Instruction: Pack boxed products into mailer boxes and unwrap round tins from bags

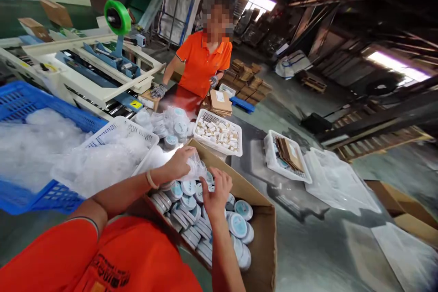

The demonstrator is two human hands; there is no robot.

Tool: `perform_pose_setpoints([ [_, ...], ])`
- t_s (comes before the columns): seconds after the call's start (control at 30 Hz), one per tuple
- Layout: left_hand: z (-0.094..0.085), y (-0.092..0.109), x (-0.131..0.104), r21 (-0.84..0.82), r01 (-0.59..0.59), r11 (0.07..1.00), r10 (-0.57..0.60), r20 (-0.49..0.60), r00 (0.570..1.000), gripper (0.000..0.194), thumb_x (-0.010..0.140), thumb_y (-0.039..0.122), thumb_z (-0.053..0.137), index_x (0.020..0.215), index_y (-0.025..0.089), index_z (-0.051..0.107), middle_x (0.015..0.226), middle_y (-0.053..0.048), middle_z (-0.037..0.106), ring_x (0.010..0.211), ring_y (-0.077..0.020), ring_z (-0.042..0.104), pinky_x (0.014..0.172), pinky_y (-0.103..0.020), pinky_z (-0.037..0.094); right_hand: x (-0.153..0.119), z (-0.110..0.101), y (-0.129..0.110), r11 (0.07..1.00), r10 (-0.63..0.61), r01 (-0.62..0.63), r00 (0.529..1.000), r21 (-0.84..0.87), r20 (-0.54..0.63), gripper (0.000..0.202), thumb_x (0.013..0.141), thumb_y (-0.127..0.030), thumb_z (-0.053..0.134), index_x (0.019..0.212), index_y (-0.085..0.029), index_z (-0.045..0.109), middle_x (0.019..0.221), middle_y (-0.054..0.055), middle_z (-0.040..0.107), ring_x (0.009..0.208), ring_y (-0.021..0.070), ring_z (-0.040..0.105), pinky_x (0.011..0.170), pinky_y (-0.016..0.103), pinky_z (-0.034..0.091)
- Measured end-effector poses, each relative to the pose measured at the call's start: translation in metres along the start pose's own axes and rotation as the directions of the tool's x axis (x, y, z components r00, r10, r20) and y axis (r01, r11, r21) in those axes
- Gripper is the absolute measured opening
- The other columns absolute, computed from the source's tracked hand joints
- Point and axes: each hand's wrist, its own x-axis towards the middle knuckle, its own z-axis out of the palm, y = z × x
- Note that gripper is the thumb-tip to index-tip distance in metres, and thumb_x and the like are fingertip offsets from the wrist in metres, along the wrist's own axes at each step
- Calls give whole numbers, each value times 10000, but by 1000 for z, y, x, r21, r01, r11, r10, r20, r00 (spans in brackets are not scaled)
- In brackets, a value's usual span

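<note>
A cardboard box (pixel 263 237) in front of me holds several round white tins with pale blue lids (pixel 237 225). Over its far end, my left hand (pixel 179 163) has its fingers closed on a clear plastic bag (pixel 195 167). My right hand (pixel 216 189) is beside the bag above the tins, its thumb and fingers apart, with nothing visible held in it. One tin shows at the bag's lower right edge; whether it is inside the bag is unclear.
White baskets hold clear bags (pixel 119 146), small white pieces (pixel 219 133) and brown cards (pixel 290 153). Bagged tins (pixel 171 125) lie beyond the box. A blue crate (pixel 65 196) is at left. Across the table stands a person in orange (pixel 198 64), near a tape machine (pixel 116 73).
</note>
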Motion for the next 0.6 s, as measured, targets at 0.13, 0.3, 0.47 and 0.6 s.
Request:
perform_pose_setpoints([
  [0.13, -47, -9, 66, 86, -16, 996, 17, -12, 1000, 489, 735, 22, 641, 1195, 104, 786, 1345, -165, 764, 1259, -346, 718, 1091, -448, 585, -24, -3, -9, 987, 148, -135, 973, 82, -178, 252, 1074, -421, 669, 1266, -262, 696, 1171, 122, 764, 1112, 328, 711, 1002, 520, 559],
  [0.3, -74, -17, 179, 389, 25, 921, -36, 19, 999, 216, 864, 16, 600, 992, 75, 764, 1124, -147, 781, 1089, -241, 733, 1028, -360, 559, -59, 3, -15, 962, 259, -246, 959, 119, -112, 244, 1082, -441, 649, 1222, -257, 726, 1202, 135, 757, 1154, 333, 731, 989, 504, 588],
  [0.47, -73, -40, 268, 453, 76, 888, -97, 23, 995, 133, 938, 62, 622, 942, 82, 754, 1161, -200, 773, 1160, -294, 711, 1082, -413, 530, -93, -16, 2, 914, 405, -400, 911, 73, -73, 325, 1039, -538, 714, 1140, -236, 781, 1157, 135, 792, 1082, 337, 764, 928, 490, 627],
  [0.6, -58, -73, 288, 485, 115, 867, -168, 67, 983, 167, 1012, 232, 715, 1112, 105, 757, 1217, -176, 754, 1201, -315, 695, 1066, -484, 570, -128, -23, 9, 831, 556, -549, 815, 88, -160, 445, 996, -665, 727, 1096, -238, 805, 1094, 146, 798, 903, 349, 776, 814, 514, 653],
])
